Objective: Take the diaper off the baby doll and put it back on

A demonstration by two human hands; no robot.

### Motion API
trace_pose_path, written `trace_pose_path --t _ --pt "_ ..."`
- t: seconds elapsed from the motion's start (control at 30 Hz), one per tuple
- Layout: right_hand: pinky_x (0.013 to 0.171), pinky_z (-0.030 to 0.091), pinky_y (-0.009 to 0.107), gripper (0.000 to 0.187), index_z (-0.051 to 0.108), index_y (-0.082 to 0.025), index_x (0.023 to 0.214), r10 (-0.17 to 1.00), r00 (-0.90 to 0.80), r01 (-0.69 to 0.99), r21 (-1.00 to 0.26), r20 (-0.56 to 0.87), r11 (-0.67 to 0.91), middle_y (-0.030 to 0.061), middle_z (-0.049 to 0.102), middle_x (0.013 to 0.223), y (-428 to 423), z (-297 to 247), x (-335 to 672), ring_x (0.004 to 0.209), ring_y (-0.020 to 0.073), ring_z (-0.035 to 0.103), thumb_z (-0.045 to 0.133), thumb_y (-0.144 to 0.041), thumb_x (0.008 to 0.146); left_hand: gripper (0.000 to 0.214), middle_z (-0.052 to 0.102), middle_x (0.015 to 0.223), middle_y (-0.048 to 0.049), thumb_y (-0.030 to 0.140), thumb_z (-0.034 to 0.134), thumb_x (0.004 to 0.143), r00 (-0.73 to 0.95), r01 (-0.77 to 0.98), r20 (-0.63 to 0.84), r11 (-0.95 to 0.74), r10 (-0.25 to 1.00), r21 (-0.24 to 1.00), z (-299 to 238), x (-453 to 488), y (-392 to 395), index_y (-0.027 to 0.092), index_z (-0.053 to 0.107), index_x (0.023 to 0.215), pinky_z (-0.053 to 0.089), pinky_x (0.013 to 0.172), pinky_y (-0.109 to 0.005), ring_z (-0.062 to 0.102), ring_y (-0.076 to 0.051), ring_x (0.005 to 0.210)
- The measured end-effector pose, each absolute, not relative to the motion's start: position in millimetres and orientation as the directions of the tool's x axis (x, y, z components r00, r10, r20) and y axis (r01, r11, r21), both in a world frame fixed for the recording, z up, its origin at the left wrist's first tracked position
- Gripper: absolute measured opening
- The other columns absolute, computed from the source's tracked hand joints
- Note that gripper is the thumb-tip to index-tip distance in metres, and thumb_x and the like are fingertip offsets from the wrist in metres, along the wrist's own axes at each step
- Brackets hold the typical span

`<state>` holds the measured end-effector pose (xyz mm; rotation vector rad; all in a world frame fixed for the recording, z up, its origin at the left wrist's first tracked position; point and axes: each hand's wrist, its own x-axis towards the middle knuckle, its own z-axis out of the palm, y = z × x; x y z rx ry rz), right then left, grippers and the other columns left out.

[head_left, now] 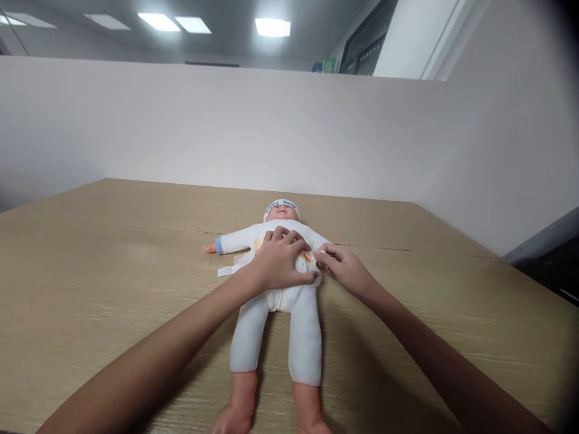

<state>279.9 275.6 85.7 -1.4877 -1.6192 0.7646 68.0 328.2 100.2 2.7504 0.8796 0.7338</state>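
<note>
A baby doll (pixel 280 325) in a white suit and white cap lies on its back on the wooden table (pixel 113 271), head away from me, feet towards me. A white nappy (pixel 289 295) is wrapped round its waist. My left hand (pixel 280 262) lies over the doll's belly, fingers curved down onto the nappy front. My right hand (pixel 341 265) is at the doll's right-side hip, fingers pinched together on the nappy's side tab (pixel 322 253). A loose white tab (pixel 228 269) of the nappy sticks out on the left side.
White partition walls (pixel 226 132) close off the table at the back and right. The table's right edge (pixel 520 265) drops to a dark floor area.
</note>
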Motion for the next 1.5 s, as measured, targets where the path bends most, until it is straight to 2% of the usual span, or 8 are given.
trace_pose_path --t 0.2,0.33,0.47,0.57,0.8,1.1,1.37,1.5 --pt "0.065 0.044 0.03 0.031 0.062 -0.023 0.09 0.98 0.012 0.533 -0.83 0.199 0.163 -0.0035 0.059 0.077 285.7 78.1 255.0 0.07 0.0164 0.055 0.064 -0.053 0.097 0.044 0.072 0.12 -0.0075 0.05 0.078 0.081 0.67 0.501 0.448 -0.806 0.592 0.316 94.7 69.5 328.9 0.024 0.067 0.115 0.043 0.103 -0.054 0.052 -0.038 0.122" --pt "0.1 0.055 0.041 0.03 0.068 -0.024 0.124 0.89 -0.012 0.605 -0.705 0.456 0.37 0.0089 0.073 0.125 258.0 70.5 253.1 0.111 0.0247 0.069 0.061 -0.045 0.104 0.055 0.073 0.126 -0.0074 0.047 0.083 0.077 0.675 0.45 0.415 -0.785 0.611 0.425 95.0 66.9 332.9 0.026 0.064 0.123 0.042 0.106 -0.057 0.05 -0.039 0.125" --pt "0.13 0.035 0.051 0.047 0.053 -0.032 0.158 0.798 -0.237 0.691 -0.481 0.554 0.539 0.007 0.055 0.164 237.5 61.8 254.3 0.154 0.0272 0.047 0.048 -0.036 0.112 0.078 0.068 0.142 -0.011 0.051 0.09 0.073 0.71 0.347 0.35 -0.736 0.611 0.581 102.1 55.8 340.3 0.027 0.058 0.141 0.043 0.11 -0.06 0.048 -0.042 0.135" --pt "0.13 0.036 0.052 0.055 0.041 -0.034 0.167 0.776 -0.321 0.711 -0.403 0.543 0.577 0.005 0.047 0.171 236.6 56.8 257.3 0.158 0.0268 0.042 0.046 -0.035 0.113 0.06 0.066 0.144 -0.0108 0.051 0.079 0.09 0.689 0.144 0.378 -0.628 0.618 0.765 101.0 38.7 344.1 0.026 0.06 0.141 0.049 0.109 -0.049 0.058 -0.033 0.133" --pt "0.128 0.036 0.054 0.051 0.043 -0.031 0.165 0.752 -0.32 0.742 -0.341 0.576 0.577 0.0064 0.052 0.168 236.0 60.2 260.4 0.156 0.0277 0.044 0.043 -0.032 0.113 0.023 0.071 0.119 -0.0075 0.044 0.058 0.105 0.41 0.285 0.55 -0.675 0.727 0.68 49.8 -32.2 350.5 0.024 0.066 0.112 0.049 0.104 -0.042 0.062 -0.025 0.114" --pt "0.096 0.051 0.041 0.016 0.07 -0.023 0.114 0.742 -0.366 0.799 -0.219 0.562 0.561 0.0076 0.072 0.111 262.7 115.0 193.3 0.106 0.0259 0.066 0.058 -0.03 0.107 0.024 0.072 0.109 -0.01 0.046 0.061 0.096 0.42 0.709 0.355 -0.546 0.835 0.447 15.3 -68.8 360.9 0.023 0.061 0.102 0.041 0.106 -0.053 0.06 -0.035 0.115" --pt "0.077 0.044 0.033 0.011 0.068 -0.024 0.102 0.941 -0.177 0.884 -0.374 0.288 0.281 0.003 0.079 0.103 291.4 132.1 157.4 0.094 0.0231 0.071 0.071 -0.032 0.094 0.026 0.073 0.09 -0.0076 0.046 0.065 0.088 0.235 0.698 0.176 -0.292 0.956 0.654 26.9 -67.0 363.3 0.022 0.059 0.079 0.038 0.098 -0.049 0.064 -0.032 0.096" --pt "0.074 0.041 0.033 0.013 0.07 -0.024 0.102 0.962 -0.162 0.896 -0.376 0.218 0.236 0.0033 0.08 0.1 292.5 136.8 154.9 0.09 0.0237 0.07 0.071 -0.029 0.09 0.036 0.059 0.074 -0.0003 0.053 0.057 0.09 0.252 0.495 0.153 -0.264 0.955 0.828 39.7 -65.6 366.0 0.022 0.052 0.071 0.039 0.081 -0.036 0.054 -0.02 0.075"
